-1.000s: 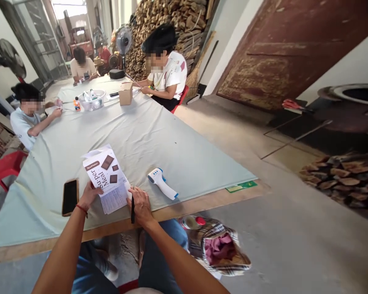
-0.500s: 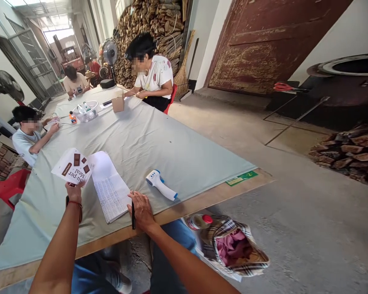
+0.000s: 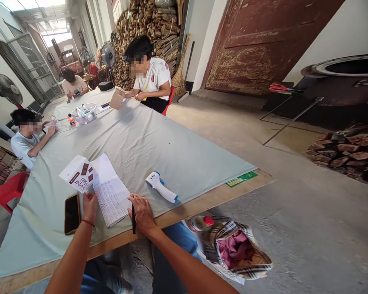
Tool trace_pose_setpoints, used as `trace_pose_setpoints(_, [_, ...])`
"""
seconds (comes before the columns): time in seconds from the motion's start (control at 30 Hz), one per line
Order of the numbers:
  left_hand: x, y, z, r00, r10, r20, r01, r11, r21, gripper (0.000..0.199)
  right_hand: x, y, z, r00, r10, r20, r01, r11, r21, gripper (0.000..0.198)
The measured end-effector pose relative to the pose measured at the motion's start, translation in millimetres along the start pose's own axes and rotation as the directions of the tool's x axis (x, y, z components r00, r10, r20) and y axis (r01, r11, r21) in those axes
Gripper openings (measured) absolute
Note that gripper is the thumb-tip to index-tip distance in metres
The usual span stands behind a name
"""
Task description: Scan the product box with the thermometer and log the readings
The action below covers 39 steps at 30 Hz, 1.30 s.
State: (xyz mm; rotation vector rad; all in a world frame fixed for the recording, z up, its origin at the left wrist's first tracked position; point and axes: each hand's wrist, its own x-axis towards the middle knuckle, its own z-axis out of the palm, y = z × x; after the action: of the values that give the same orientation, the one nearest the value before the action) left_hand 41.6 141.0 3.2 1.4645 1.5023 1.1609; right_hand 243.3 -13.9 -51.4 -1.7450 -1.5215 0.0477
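My left hand pinches the lower edge of a white printed sheet reading "Su-per Meal", with pictures of chocolate squares. This sheet overlaps the left side of an open notebook, whose near page is covered in handwriting. Left of that wrist a dark-screened smartphone lies on the cloth. At the notebook's right edge, my right hand rests on the table with a black pen held in its fingers, pointing down toward the table edge. Beyond it lies a white and blue infrared thermometer.
A pale cloth covers the long table. Farther along are a basket of bottles, an orange bottle and a cardboard box. Several people sit around the table. A plaid bag and a red-lidded jar stand below its right edge.
My left hand has moved right with the printed sheet, uncovering the smartphone. My right hand stays in place. The cardboard box near the seated person has tilted.
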Motion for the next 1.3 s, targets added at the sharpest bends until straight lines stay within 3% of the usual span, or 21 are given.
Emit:
trace_pose_setpoints(0.07, [-5,-3,6,0.996,0.040,0.083,-0.045,0.997,0.065,0.041,-1,1,1,1.000,-0.002,-0.007,0.002,1.000,0.002,0.039])
trace_pose_setpoints(0.13, [-3,-4,11,0.981,0.114,0.158,-0.152,0.957,0.248,0.048,-2,2,2,1.000,-0.005,-0.014,0.005,1.000,0.002,0.038])
trace_pose_setpoints(0.27, [13,-3,21,0.937,0.197,0.287,-0.331,0.759,0.560,0.055,-3,4,5,0.999,-0.006,-0.038,0.006,1.000,0.001,0.037])
trace_pose_setpoints(0.47, [23,-6,38,0.917,0.192,0.350,-0.385,0.660,0.646,0.053,-4,6,6,0.997,0.002,-0.078,0.000,1.000,0.023,0.038])
trace_pose_setpoints(0.7, [14,-7,34,0.878,0.229,0.420,-0.477,0.477,0.738,0.058,-7,10,7,0.996,-0.016,-0.088,0.021,0.998,0.052,0.037])
trace_pose_setpoints(1.03, [-1,-2,25,0.868,0.226,0.442,-0.493,0.493,0.717,0.056,-8,11,5,0.982,0.056,-0.183,-0.031,0.991,0.133,0.037])
trace_pose_setpoints(1.3, [-36,0,17,0.860,0.233,0.454,-0.507,0.502,0.701,0.055,-8,11,-1,0.988,0.088,-0.127,-0.064,0.981,0.183,0.040])
